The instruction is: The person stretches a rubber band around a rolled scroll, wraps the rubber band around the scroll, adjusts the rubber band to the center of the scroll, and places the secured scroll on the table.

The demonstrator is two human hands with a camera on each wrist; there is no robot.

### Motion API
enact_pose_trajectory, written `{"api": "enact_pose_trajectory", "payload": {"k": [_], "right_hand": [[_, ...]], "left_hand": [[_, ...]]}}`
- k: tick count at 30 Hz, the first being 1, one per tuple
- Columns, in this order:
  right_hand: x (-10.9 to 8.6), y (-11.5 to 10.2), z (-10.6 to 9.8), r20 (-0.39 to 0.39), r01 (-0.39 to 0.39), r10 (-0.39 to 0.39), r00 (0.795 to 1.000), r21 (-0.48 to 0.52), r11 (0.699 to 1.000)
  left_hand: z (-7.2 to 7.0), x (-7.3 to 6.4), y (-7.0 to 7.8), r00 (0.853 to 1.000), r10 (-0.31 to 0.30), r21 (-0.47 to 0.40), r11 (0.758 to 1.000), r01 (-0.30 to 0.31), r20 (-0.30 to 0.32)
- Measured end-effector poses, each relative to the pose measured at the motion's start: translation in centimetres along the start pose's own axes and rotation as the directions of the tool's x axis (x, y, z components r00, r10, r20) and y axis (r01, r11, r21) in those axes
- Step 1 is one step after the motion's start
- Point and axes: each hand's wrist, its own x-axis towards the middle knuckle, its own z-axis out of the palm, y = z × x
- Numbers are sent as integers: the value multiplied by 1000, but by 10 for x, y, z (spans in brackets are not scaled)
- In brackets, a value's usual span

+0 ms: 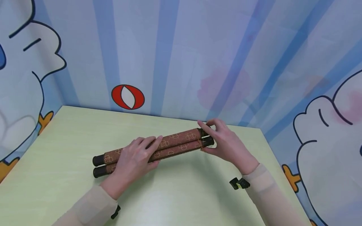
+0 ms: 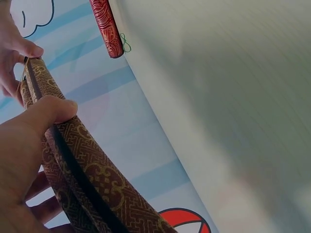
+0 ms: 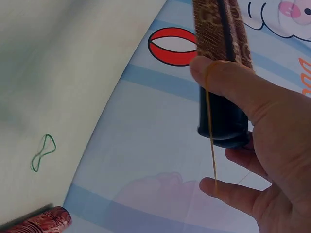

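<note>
A brown scroll (image 1: 181, 137) with gold patterning is rolled in from both ends into two parallel rolls with black end caps. It is held at a slant above the pale table (image 1: 181, 204). Round its middle, my left hand (image 1: 135, 158) grips it, with the thumb lying along one roll in the left wrist view. At the right end, my right hand (image 1: 227, 144) has a thin yellow rubber band (image 3: 213, 158) stretched between thumb and fingers beside the caps. Its thumb (image 3: 228, 77) lies across the scroll in the right wrist view.
A red patterned roll (image 2: 108, 31) lies near the table's edge in both wrist views. A twisted green rubber band (image 3: 43, 153) rests on the tabletop close to it. Behind the table rises a blue striped backdrop (image 1: 186, 62) with printed cartoon figures.
</note>
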Motion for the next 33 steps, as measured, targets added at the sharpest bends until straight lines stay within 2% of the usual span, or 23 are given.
{"api": "enact_pose_trajectory", "payload": {"k": [8, 16, 20, 26, 33], "right_hand": [[7, -3, -8, 38, 41, -41, 998, -2, 999], [12, -8, -11, 130, 71, -68, 989, -21, 997], [11, -11, -12, 146, 94, -87, 985, -44, 995], [6, -16, -11, 78, 158, -149, 986, -127, 979], [-7, -23, -3, -32, 170, -175, 984, -108, 979]], "left_hand": [[-1, -1, 1, 1000, -10, -14, 1000, 10, 14], [-1, -3, -1, 999, -5, -31, 999, 6, 39], [-1, -3, -2, 999, -13, -51, 999, 16, 48], [-1, -4, -3, 996, -65, -64, 996, 70, 67], [-1, -4, -4, 993, -100, -87, 991, 105, 63]]}}
